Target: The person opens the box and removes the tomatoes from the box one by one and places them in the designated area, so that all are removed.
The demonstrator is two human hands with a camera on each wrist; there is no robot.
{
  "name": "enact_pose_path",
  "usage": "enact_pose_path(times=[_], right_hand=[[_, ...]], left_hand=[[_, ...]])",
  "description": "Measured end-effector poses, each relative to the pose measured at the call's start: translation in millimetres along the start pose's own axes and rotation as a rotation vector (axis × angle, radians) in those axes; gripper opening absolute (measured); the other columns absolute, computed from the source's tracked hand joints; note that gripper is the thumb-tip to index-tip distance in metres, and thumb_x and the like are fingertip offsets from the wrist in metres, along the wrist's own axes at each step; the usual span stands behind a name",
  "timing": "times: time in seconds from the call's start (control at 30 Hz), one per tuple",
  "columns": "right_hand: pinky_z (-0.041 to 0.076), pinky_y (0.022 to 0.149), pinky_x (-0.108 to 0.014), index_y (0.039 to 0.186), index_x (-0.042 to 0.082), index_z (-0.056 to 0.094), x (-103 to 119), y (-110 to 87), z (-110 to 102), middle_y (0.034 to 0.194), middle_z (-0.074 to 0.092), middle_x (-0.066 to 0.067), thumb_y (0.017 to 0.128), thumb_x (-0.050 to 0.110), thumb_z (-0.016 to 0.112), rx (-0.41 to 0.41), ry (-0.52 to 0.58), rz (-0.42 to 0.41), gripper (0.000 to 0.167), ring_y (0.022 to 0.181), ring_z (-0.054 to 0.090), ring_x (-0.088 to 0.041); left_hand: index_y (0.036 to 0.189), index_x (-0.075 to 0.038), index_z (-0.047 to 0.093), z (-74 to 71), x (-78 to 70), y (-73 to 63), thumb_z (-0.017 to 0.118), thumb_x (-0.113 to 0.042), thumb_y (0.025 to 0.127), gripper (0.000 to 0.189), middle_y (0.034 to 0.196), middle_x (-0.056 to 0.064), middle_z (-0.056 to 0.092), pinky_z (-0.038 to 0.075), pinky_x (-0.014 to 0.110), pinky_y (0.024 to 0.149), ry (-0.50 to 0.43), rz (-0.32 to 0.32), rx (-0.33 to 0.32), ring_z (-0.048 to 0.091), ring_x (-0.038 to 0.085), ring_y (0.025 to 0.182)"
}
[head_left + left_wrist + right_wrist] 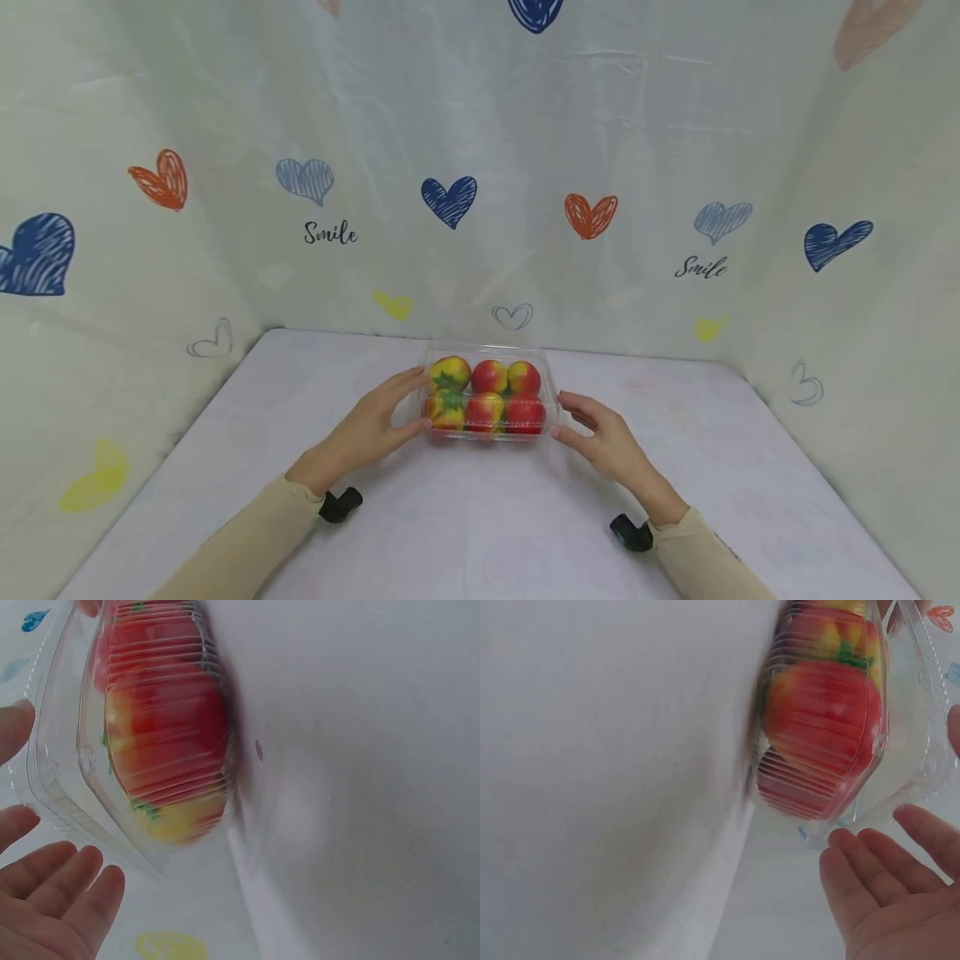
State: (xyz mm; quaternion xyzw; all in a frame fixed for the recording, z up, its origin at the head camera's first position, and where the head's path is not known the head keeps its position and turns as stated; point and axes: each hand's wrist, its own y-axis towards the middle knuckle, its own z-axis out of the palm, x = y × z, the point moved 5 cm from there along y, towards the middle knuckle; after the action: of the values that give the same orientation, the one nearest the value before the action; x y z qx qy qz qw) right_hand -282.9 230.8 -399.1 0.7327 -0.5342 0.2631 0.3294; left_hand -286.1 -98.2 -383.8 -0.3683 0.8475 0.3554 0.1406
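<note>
A clear plastic clamshell box (487, 436) stands on the white table, holding several round red and yellow fruits (489, 377), some with green leaves. In both wrist views its ribbed wall (161, 690) shows, with a second clear rim above it. At the box's left end is my left hand (367, 429), thumb and fingers spread apart with the tips right at the rim. My right hand (603, 440) reaches the right end in a like way, fingers loosely extended and fingertips (841, 838) close by the corner. Neither hand curls round the box.
The white table surface (465, 525) stretches around the box. Behind it hangs a pale cloth backdrop (517, 267) printed with hearts and the word "Smile", which also rises along both sides. A black wrist camera (341, 505) sits on the left wrist, another (632, 533) on the right.
</note>
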Motion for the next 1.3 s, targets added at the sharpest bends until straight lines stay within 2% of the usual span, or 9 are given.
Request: enact_pose_path(times=[0.17,0.23,0.33,0.53,0.77,1.0,1.3], right_hand=[[0.043,0.102,-0.047,0.139,0.008,0.048,-3.2,5.3,0.5,0.140,0.049,-0.011,0.087,0.028,0.072,0.017,-0.001,-0.024,0.061,0.127,0.048,-0.033],[0.041,0.103,-0.049,0.141,0.006,0.045,3.4,6.2,-1.1,0.142,0.047,-0.013,0.088,0.027,0.070,0.031,0.009,-0.017,0.062,0.128,0.046,-0.034],[0.040,0.104,-0.049,0.142,0.006,0.044,2.2,10.4,-1.2,0.144,0.045,-0.013,0.088,0.032,0.069,0.038,0.025,-0.021,0.064,0.130,0.044,-0.034],[0.039,0.105,-0.046,0.142,0.009,0.044,-8.3,21.2,3.2,0.144,0.045,-0.011,0.088,0.036,0.069,0.051,0.052,-0.025,0.065,0.131,0.044,-0.030],[0.040,0.104,-0.043,0.141,0.005,0.043,-6.3,23.3,3.5,0.144,0.044,-0.014,0.089,0.033,0.068,0.047,0.095,-0.026,0.065,0.131,0.044,-0.030],[0.041,0.102,-0.043,0.141,0.005,0.043,-2.6,18.9,3.6,0.144,0.044,-0.015,0.089,0.034,0.069,0.053,0.099,-0.014,0.065,0.131,0.045,-0.031],[0.041,0.103,-0.044,0.140,0.006,0.044,2.8,6.1,2.4,0.142,0.046,-0.015,0.088,0.032,0.070,0.069,0.114,-0.027,0.063,0.130,0.045,-0.031]], left_hand=[[0.140,-0.001,0.045,0.8,5.2,2.2,0.071,-0.033,0.087,0.067,0.147,0.017,0.040,0.036,0.052,0.107,-0.012,-0.054,0.026,0.038,0.034,0.134],[0.141,0.000,0.043,1.6,7.4,3.4,0.070,-0.035,0.087,0.070,0.147,0.016,0.040,0.037,0.051,0.107,-0.013,-0.077,0.035,0.039,0.033,0.134],[0.143,0.000,0.039,2.9,10.7,5.0,0.069,-0.038,0.087,0.074,0.147,0.015,0.040,0.037,0.049,0.107,-0.011,-0.119,0.058,0.040,0.032,0.133],[0.145,-0.001,0.036,5.5,14.5,6.5,0.069,-0.040,0.087,0.077,0.147,0.015,0.040,0.035,0.051,0.108,-0.028,-0.174,0.075,0.038,0.033,0.134],[0.145,0.000,0.036,8.1,16.4,6.4,0.068,-0.037,0.088,0.075,0.146,0.017,0.042,0.043,0.050,0.101,-0.067,-0.177,0.058,0.048,0.038,0.125],[0.145,0.000,0.037,7.9,13.6,2.3,0.068,-0.035,0.089,0.073,0.145,0.018,0.042,0.043,0.052,0.101,-0.074,-0.167,0.045,0.049,0.041,0.122],[0.145,-0.002,0.036,4.4,5.0,-6.8,0.068,-0.034,0.088,0.073,0.147,0.015,0.041,0.041,0.051,0.103,-0.081,-0.161,0.055,0.045,0.035,0.128]])
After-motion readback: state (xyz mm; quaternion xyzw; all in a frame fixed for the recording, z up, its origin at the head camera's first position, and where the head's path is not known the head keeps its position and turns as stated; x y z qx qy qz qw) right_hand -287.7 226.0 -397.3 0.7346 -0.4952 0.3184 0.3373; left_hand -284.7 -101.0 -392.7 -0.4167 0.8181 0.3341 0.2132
